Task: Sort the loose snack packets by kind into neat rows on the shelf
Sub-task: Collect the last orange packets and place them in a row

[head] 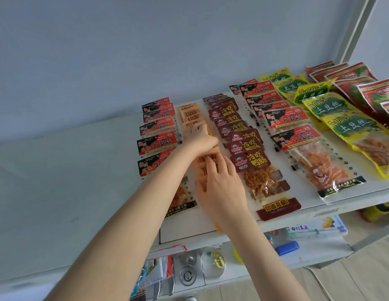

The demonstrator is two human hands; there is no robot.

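Snack packets lie in overlapping rows on the white shelf (232, 227). Both my hands are on the row of pale orange packets (190, 115) in the middle. My left hand (202, 137) rests farther back on that row, fingers bent down over the packets. My right hand (219, 185) lies nearer me, fingers spread flat on the front orange packets. Left of them runs a row of red-and-black packets (155, 145). To the right lie dark maroon packets (245, 146), a second red-and-black row (295, 137), yellow-green packets (341, 124) and red packets (367, 88).
A pale wall stands behind and to the left. A lower shelf (319, 250) holds a blue item, papers, a round clear container (213, 263) and metal pieces. A shelf post (354, 29) rises at the right. Wood floor shows at bottom right.
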